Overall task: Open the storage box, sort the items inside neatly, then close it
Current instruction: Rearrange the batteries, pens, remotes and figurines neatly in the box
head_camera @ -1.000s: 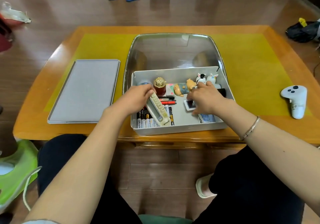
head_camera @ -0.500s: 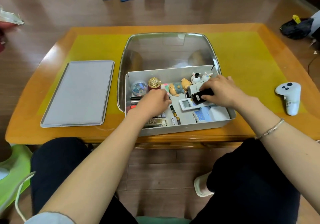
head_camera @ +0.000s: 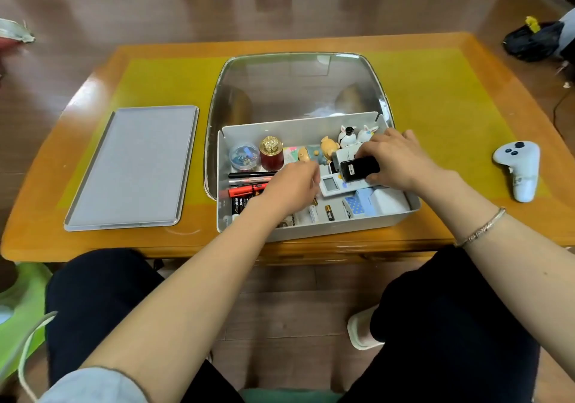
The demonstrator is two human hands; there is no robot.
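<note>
The storage box [head_camera: 314, 226], pale grey and open, sits at the near edge of the wooden tabletop [head_camera: 451, 97], with its clear lid [head_camera: 298, 88] lying flat just behind it. Both hands reach into the box. The right hand [head_camera: 401, 161] grips a small black device [head_camera: 359, 168], fingers curled over its top, above a white remote [head_camera: 334, 184] with a small screen. The left hand [head_camera: 292, 186] is lowered over the middle of the box with its fingers curled down; whether they hold anything cannot be told.

Along the far wall of the box stand a clear round tub of clips [head_camera: 245, 156], a dark red bottle with a gold cap [head_camera: 271, 153], a yellow bear figurine [head_camera: 329, 146] and two white rabbit figurines [head_camera: 357, 135]. Pens [head_camera: 249, 181] and batteries [head_camera: 241, 203] lie at the left side, two more batteries [head_camera: 329, 212] near the front wall, and light blue and white packets [head_camera: 373, 203] in the right front corner.

A grey tray [head_camera: 130, 169] lies on the tabletop left of the box, and a white game controller [head_camera: 518, 166] well to its right.
</note>
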